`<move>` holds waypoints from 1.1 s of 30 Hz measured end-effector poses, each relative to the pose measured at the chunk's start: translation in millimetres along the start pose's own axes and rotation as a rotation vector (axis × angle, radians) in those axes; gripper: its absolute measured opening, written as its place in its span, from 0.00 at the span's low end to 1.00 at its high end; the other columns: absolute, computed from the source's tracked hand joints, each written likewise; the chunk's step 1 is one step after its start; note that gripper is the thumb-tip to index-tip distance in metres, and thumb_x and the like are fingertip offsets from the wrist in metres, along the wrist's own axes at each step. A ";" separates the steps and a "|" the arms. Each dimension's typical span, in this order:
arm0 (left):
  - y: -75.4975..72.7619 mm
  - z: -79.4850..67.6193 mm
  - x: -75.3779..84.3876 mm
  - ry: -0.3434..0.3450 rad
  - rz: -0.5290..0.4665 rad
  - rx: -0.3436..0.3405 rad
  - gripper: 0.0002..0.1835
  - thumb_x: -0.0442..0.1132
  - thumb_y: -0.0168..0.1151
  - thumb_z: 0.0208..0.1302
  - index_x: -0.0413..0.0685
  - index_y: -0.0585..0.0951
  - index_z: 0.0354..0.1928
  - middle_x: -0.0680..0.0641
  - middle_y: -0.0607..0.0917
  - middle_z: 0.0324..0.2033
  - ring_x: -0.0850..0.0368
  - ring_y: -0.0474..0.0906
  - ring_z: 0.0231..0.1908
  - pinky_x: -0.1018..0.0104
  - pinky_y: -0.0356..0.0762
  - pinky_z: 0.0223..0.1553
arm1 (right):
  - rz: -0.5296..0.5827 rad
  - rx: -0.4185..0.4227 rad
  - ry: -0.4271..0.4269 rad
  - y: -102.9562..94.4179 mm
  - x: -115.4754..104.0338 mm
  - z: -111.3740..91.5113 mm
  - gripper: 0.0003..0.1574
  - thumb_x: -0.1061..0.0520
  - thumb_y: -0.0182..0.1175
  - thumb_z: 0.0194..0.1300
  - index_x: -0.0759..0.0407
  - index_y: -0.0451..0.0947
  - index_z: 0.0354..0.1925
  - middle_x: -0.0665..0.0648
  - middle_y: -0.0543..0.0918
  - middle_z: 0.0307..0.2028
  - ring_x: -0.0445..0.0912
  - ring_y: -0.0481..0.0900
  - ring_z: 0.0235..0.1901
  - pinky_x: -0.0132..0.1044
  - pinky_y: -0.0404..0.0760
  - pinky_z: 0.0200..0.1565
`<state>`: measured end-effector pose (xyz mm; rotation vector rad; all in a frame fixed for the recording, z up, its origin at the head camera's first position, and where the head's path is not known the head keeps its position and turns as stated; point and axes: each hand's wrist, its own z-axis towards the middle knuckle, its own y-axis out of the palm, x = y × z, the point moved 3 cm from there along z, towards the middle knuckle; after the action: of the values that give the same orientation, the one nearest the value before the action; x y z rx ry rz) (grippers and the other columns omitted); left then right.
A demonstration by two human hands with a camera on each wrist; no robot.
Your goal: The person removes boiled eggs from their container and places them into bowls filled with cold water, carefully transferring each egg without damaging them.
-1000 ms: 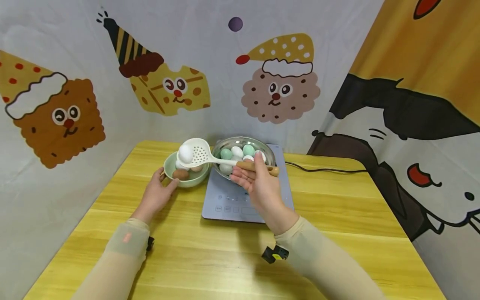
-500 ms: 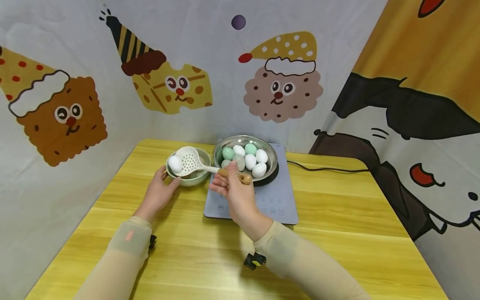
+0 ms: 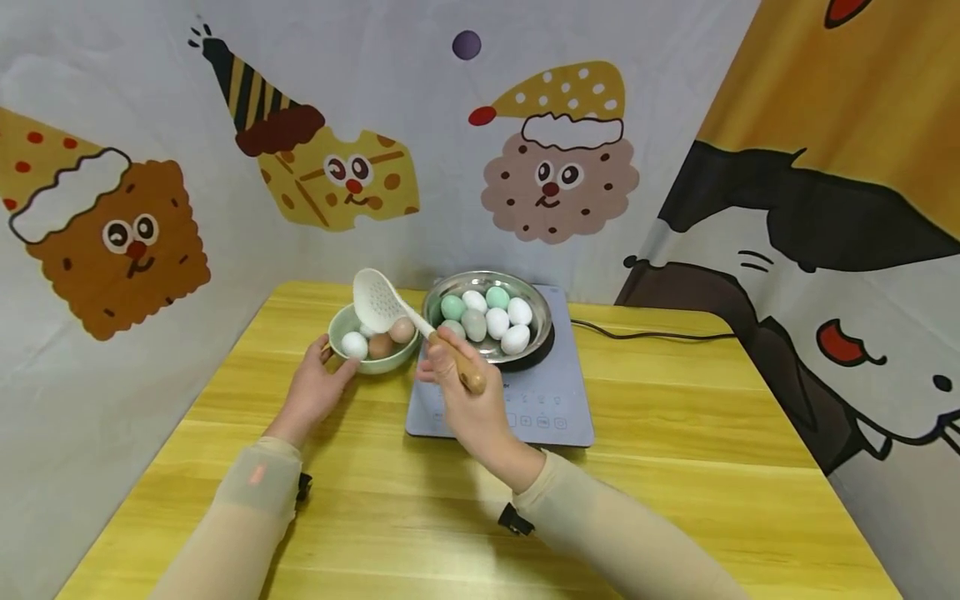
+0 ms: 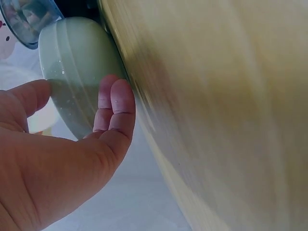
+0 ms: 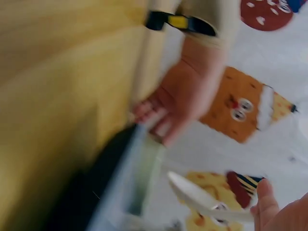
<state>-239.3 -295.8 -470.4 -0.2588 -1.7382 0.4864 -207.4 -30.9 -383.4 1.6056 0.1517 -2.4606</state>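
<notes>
A pale green bowl stands at the back left with white and brown eggs in it. My left hand holds its near left side, and the left wrist view shows the thumb at the rim and the fingers along the outer wall. My right hand grips the wooden handle of a white slotted spoon. The spoon's head is tilted above the bowl and carries no egg. Beside the bowl, a steel pan holds several white, green and greyish eggs.
Under the pan lies a grey induction cooker on the wooden table. A black cord runs from it to the right. A printed cloth hangs behind the table. The right wrist view is blurred.
The spoon moved left over the bowl and tipped, and the white egg on it now lies in the bowl. The spoon's head has since risen. My left hand stayed on the bowl.
</notes>
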 end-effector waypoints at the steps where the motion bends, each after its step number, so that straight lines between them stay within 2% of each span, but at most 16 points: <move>1: -0.4 -0.2 -0.2 0.001 0.004 0.003 0.50 0.50 0.56 0.83 0.41 0.35 0.87 0.29 0.52 0.84 0.32 0.48 0.84 0.38 0.56 0.82 | 0.001 0.002 -0.049 -5.6 -5.4 0.8 0.33 0.50 0.58 0.83 0.73 0.72 0.72 0.78 0.87 0.51 0.60 0.93 0.43 0.40 0.92 0.49; 4: -0.1 -0.2 0.7 0.006 -0.003 0.007 0.50 0.50 0.56 0.82 0.41 0.36 0.87 0.29 0.52 0.84 0.32 0.48 0.85 0.38 0.55 0.82 | -0.011 0.017 -0.187 -32.5 -24.9 4.2 0.26 0.61 0.54 0.84 0.78 0.72 0.70 0.79 0.86 0.52 0.48 0.92 0.42 0.39 0.92 0.46; 8: 2.0 0.4 2.4 0.006 -0.015 0.005 0.50 0.51 0.56 0.82 0.41 0.36 0.87 0.30 0.52 0.84 0.32 0.47 0.85 0.37 0.53 0.83 | -0.161 0.030 -0.361 -80.3 -43.5 4.8 0.21 0.73 0.53 0.77 0.82 0.76 0.63 0.79 0.88 0.46 0.37 0.90 0.38 0.35 0.91 0.42; 10: 2.1 0.9 1.9 0.004 -0.013 0.007 0.50 0.51 0.56 0.82 0.41 0.36 0.87 0.30 0.52 0.84 0.32 0.47 0.85 0.37 0.53 0.83 | -0.260 0.020 -0.430 -101.1 -45.5 2.2 0.21 0.77 0.54 0.72 0.81 0.79 0.61 0.77 0.89 0.41 0.38 0.91 0.35 0.31 0.91 0.41; 11: 2.0 1.1 1.2 0.001 -0.017 0.004 0.50 0.51 0.56 0.82 0.42 0.35 0.87 0.30 0.51 0.84 0.32 0.47 0.85 0.37 0.56 0.82 | -0.316 0.008 -0.465 -109.5 -45.4 0.3 0.21 0.77 0.56 0.70 0.80 0.80 0.60 0.75 0.90 0.40 0.39 0.91 0.34 0.29 0.90 0.41; 14: 1.2 1.9 -1.4 0.002 -0.019 0.002 0.50 0.51 0.55 0.83 0.42 0.35 0.87 0.30 0.51 0.84 0.32 0.49 0.84 0.39 0.64 0.79 | -0.473 -0.045 -0.554 -125.1 -42.3 -6.7 0.19 0.73 0.59 0.71 0.76 0.84 0.58 0.69 0.92 0.37 0.44 0.92 0.32 0.24 0.87 0.39; 17: 1.2 2.3 -3.4 -0.001 -0.024 -0.001 0.50 0.51 0.55 0.83 0.42 0.35 0.87 0.30 0.51 0.84 0.32 0.50 0.84 0.41 0.70 0.76 | -0.620 -0.094 -0.683 -125.6 -39.6 -15.7 0.18 0.61 0.59 0.78 0.74 0.85 0.56 0.65 0.93 0.39 0.49 0.91 0.32 0.26 0.88 0.38; 21: 1.6 1.0 -3.4 -0.012 -0.024 -0.010 0.50 0.51 0.55 0.83 0.43 0.35 0.87 0.30 0.50 0.85 0.32 0.50 0.84 0.42 0.71 0.76 | -0.716 -0.166 -0.799 -112.6 -36.4 -29.1 0.26 0.52 0.53 0.85 0.75 0.84 0.57 0.62 0.92 0.41 0.51 0.90 0.35 0.36 0.91 0.40; 24: 2.2 0.1 -2.6 -0.022 -0.027 -0.014 0.50 0.52 0.55 0.83 0.45 0.34 0.87 0.31 0.50 0.85 0.34 0.54 0.83 0.48 0.76 0.72 | -0.764 -0.219 -0.826 -100.5 -33.7 -37.3 0.28 0.52 0.50 0.85 0.75 0.82 0.59 0.63 0.92 0.44 0.53 0.90 0.40 0.41 0.92 0.44; 26: 2.8 -0.3 -3.2 -0.027 -0.025 -0.013 0.50 0.52 0.55 0.83 0.45 0.34 0.87 0.32 0.49 0.85 0.35 0.58 0.82 0.56 0.80 0.68 | -0.819 -0.237 -0.853 -92.2 -32.5 -41.9 0.27 0.52 0.50 0.85 0.75 0.81 0.59 0.65 0.92 0.47 0.55 0.91 0.43 0.44 0.92 0.46; 29: 3.1 -0.6 -3.4 -0.030 -0.015 -0.009 0.50 0.53 0.55 0.83 0.46 0.33 0.87 0.32 0.50 0.85 0.36 0.60 0.82 0.64 0.81 0.63 | -0.897 -0.252 -0.886 -81.7 -31.2 -46.7 0.26 0.53 0.51 0.83 0.75 0.81 0.59 0.67 0.91 0.49 0.55 0.92 0.43 0.43 0.92 0.46; 33: 4.5 -0.7 -1.7 -0.023 -0.010 -0.011 0.50 0.52 0.55 0.83 0.45 0.33 0.87 0.31 0.50 0.85 0.36 0.57 0.82 0.57 0.80 0.68 | -0.912 -0.239 -0.848 -75.3 -28.7 -50.6 0.26 0.53 0.50 0.83 0.75 0.80 0.60 0.68 0.90 0.50 0.55 0.91 0.43 0.42 0.92 0.45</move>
<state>-238.7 -292.4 -473.8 -0.2532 -1.7642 0.4741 -167.7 55.5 -379.4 0.2685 1.1737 -3.3186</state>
